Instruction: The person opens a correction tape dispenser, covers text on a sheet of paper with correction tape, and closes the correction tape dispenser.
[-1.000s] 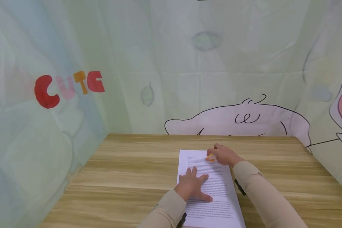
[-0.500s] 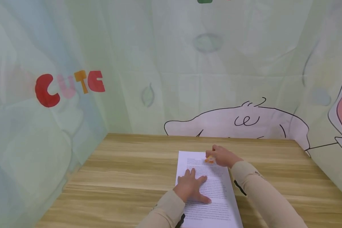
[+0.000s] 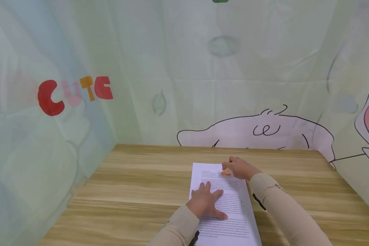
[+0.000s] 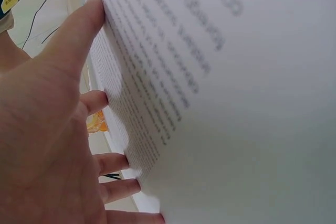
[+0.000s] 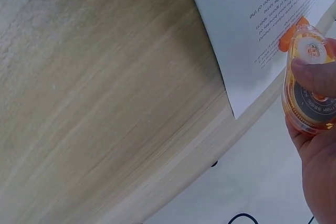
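A sheet of printed paper (image 3: 197, 168) lies lengthwise on the wooden table. My left hand (image 3: 204, 201) is spread over its middle, the fingers apart and the palm side down. In the left wrist view, the thumb and fingertips (image 4: 118, 161) touch the page. Near the sheet's far end, my right hand (image 3: 241, 168) grips a clear orange correction tape dispenser (image 5: 311, 51). The thumb (image 5: 315, 77) presses on its side. Its orange tip (image 5: 287, 39) meets the paper at the printed lines, though exact contact there is hard to make out.
The wooden tabletop (image 3: 135, 177) extends on both sides of the sheet. Behind and beside it hangs a pale green printed cloth (image 3: 141, 112) with a cartoon figure (image 3: 233, 131) and coloured letters (image 3: 51, 98). A dark strap (image 3: 259, 201) shows under the right sleeve.
The head view tilted up slightly in the first half second. Both hands, the correction tape and the paper keep almost the same places, with the tape shifting at most a little left.
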